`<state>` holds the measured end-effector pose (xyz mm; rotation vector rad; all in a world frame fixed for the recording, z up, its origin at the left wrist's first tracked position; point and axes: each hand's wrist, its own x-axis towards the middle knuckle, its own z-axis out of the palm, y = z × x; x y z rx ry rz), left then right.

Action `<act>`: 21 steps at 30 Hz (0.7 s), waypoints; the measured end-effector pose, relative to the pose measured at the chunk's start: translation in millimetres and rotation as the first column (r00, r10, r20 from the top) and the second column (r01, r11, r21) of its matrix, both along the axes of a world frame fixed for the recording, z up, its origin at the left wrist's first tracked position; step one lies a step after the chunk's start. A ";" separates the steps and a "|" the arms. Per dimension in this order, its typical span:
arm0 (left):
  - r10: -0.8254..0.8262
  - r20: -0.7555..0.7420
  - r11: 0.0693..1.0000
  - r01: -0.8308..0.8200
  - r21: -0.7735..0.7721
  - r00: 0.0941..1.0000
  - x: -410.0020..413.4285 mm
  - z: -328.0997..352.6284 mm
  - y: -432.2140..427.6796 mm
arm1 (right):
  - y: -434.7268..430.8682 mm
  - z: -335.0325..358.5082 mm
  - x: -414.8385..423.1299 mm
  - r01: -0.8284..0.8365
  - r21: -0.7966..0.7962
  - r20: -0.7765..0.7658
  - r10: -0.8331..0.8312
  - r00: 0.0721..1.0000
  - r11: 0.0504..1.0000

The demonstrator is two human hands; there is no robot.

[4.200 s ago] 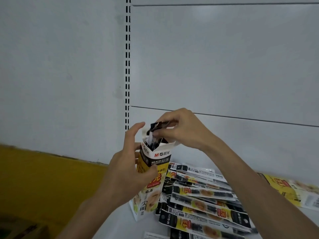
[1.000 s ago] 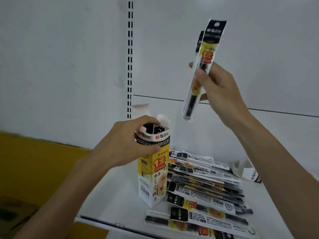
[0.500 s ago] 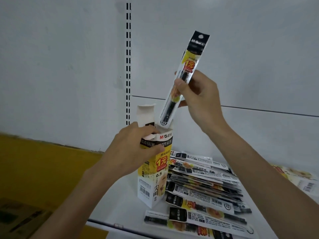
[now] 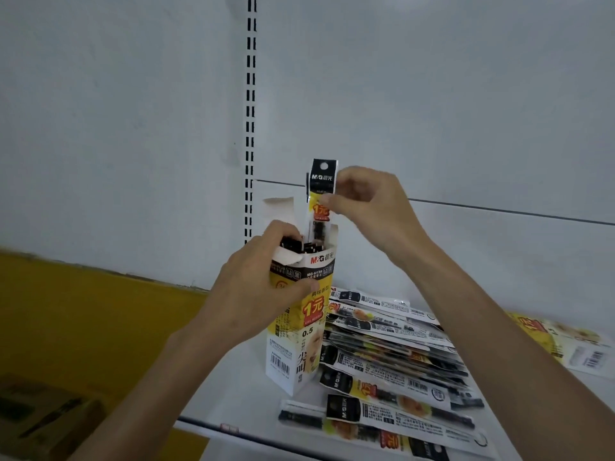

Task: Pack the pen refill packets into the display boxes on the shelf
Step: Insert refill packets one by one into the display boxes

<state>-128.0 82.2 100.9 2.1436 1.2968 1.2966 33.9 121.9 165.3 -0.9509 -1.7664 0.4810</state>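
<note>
Pen refill packets lie heaped on the white shelf, the heap reaching the shelf's front edge. Just left of the heap and touching it, an open display box stands upright. The left hand grips the box near its top, fingers curled round it. The right hand pinches one refill packet below its black header, the packet's lower half inside the box.

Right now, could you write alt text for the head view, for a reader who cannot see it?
The right hand pinches a pen refill packet upright, its lower part inside an open display box that the left hand grips on a white shelf. More packets lie piled to the right of the box.
</note>
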 end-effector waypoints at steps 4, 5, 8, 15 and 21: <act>0.034 0.144 0.999 -0.039 0.036 0.989 4.7 -8.6 -3.5 | -1.5 -12.3 -0.5 0.096 -0.063 0.341 -0.069 0.938 0.993; 0.036 0.174 0.998 -0.045 0.047 0.984 6.1 -11.7 -3.8 | -2.1 -13.0 1.8 0.105 -0.062 0.337 -0.079 0.938 0.993; 0.036 0.202 0.995 -0.054 0.086 0.979 7.8 -17.2 -2.9 | -5.9 -15.1 2.8 0.117 0.047 0.273 -0.125 0.954 0.992; 0.019 0.171 0.994 -0.037 0.102 0.985 6.0 -16.8 2.2 | -15.7 -33.4 0.0 0.086 0.113 0.349 -0.120 0.929 0.990; 0.002 0.099 0.994 -0.013 0.112 0.995 7.7 -10.5 5.4 | -19.4 -38.4 3.7 0.018 0.032 0.420 -0.030 0.907 0.999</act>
